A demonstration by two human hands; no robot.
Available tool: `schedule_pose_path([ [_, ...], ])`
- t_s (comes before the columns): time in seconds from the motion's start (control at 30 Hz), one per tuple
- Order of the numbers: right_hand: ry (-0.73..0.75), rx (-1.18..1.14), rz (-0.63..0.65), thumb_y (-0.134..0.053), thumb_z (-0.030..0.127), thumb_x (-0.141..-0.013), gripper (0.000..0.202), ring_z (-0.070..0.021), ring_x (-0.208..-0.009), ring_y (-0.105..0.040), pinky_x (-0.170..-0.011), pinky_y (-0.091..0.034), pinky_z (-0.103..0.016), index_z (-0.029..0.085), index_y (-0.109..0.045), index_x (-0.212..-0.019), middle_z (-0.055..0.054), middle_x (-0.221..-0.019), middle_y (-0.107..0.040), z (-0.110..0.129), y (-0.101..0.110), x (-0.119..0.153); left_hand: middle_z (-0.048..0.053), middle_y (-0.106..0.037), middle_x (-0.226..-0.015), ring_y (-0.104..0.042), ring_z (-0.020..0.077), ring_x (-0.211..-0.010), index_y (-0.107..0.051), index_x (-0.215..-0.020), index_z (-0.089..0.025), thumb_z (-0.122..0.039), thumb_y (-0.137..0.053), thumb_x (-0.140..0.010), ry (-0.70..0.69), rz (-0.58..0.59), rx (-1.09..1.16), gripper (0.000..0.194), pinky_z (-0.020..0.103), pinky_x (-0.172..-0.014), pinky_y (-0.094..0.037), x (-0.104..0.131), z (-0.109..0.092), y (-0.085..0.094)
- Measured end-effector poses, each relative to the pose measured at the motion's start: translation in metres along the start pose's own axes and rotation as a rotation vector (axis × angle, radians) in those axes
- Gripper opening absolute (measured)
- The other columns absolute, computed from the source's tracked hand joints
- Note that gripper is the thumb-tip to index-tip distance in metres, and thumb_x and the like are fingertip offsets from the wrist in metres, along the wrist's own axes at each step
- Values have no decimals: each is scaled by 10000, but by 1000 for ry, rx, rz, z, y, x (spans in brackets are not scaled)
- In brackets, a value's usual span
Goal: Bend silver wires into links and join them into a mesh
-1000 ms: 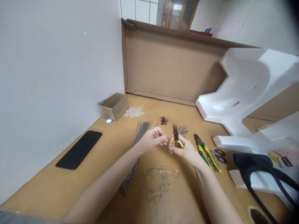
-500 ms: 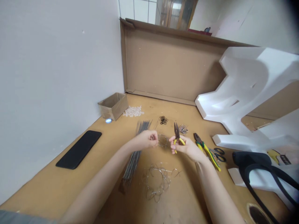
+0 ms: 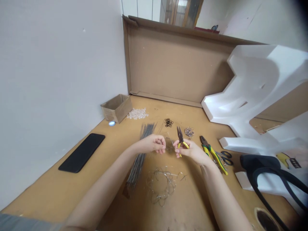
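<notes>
My right hand (image 3: 189, 150) is wrapped around needle-nose pliers (image 3: 180, 136) with yellow handles, their dark jaws pointing up and away from me. By its fingertips shows a thin wire (image 3: 171, 140), slanted toward the gap between my hands. My left hand (image 3: 154, 143) is closed in a pinch just left of that gap; what it holds, if anything, is too fine to make out. Beneath my left wrist lies a bundle of straight grey wires (image 3: 138, 168). Closer to me, a ring of looped wire (image 3: 162, 186) rests on the table.
Green-and-yellow pliers (image 3: 214, 155) and scissors (image 3: 226, 158) lie at the right. Farther back are black rings (image 3: 168, 122), silver rings (image 3: 189, 131), clear beads (image 3: 138, 113) and a cardboard box (image 3: 116, 108). A black phone (image 3: 81, 153) lies left; white foam (image 3: 255, 83) stands right.
My left hand has shifted slightly right, toward the right hand. The pliers' jaws have tilted a little left, and a slanted wire now shows by my right fingertips.
</notes>
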State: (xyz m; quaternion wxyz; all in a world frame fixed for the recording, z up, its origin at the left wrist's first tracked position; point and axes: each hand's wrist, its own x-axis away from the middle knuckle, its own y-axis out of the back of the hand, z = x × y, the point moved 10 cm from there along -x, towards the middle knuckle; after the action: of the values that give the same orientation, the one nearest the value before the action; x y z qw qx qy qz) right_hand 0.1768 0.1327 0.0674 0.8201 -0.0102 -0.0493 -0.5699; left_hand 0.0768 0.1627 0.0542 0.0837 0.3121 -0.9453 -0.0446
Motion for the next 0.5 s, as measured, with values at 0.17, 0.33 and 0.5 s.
schedule_pose_path([
  [0.17,-13,12,7,-642,237,-694,228,-102,-573,-534,-607,-433,-286,158,-545,-884,25,-671,-548,-2,-1,-1,49,-657,-736,-603,107,-637,-525,-776,-142,-284,-589,-756,-39,6,55,156,259,-633,-477,0,-7,-1],
  [0.33,-17,3,1,-659,257,-676,233,-103,-571,-530,-595,-428,-283,161,-554,-861,26,-678,-541,0,-1,-1,45,-661,-737,-608,107,-634,-526,-780,-144,-269,-582,-752,-36,7,37,139,251,-624,-477,2,-8,0],
  [0.5,-21,9,-4,-659,250,-680,234,-108,-577,-536,-599,-434,-287,158,-549,-865,25,-676,-530,1,-1,0,9,-638,-640,-607,110,-570,-517,-714,-145,-192,-569,-713,101,79,-118,70,218,-544,-460,-2,24,-4],
])
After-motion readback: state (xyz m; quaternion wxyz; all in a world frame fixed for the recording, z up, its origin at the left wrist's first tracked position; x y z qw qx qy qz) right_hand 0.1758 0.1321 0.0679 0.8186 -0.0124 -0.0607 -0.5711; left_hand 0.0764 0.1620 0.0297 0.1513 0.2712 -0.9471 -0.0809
